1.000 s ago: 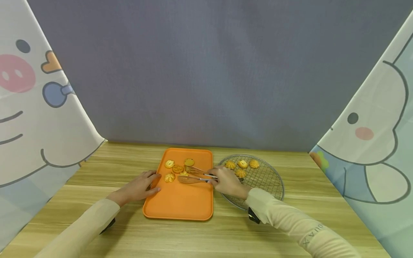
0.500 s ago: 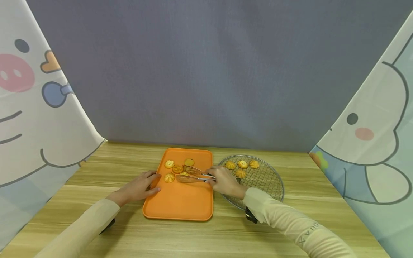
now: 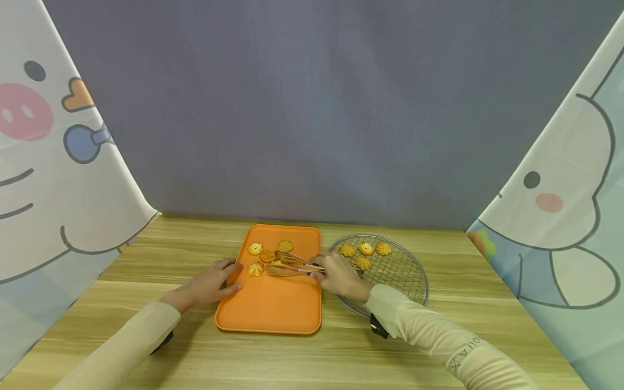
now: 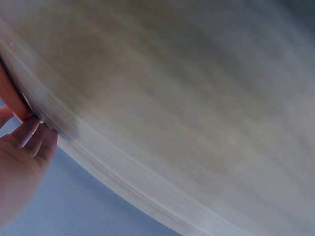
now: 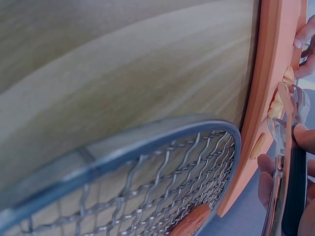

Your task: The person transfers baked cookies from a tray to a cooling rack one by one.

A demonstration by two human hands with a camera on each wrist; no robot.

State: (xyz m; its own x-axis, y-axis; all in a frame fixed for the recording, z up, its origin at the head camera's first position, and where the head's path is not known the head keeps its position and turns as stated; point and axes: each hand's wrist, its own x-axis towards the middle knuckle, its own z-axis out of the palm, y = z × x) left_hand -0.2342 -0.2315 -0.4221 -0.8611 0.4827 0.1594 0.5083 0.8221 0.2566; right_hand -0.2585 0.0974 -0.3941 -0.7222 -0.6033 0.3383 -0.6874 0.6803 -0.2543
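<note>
One pair of tongs [image 3: 287, 271] slightly farther left

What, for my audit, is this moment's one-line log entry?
left grip: touches tray | right grip: holds tongs by tray cookies | rack: four cookies visible

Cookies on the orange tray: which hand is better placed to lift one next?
Likely the right hand: it grips tongs that reach the cookies; the left hand only touches the orange tray.

Grey bkdrop [image 3: 312, 108] behind wood tbl [image 3: 292, 363]; cartoon cloths [image 3: 53, 179] L/R
</note>
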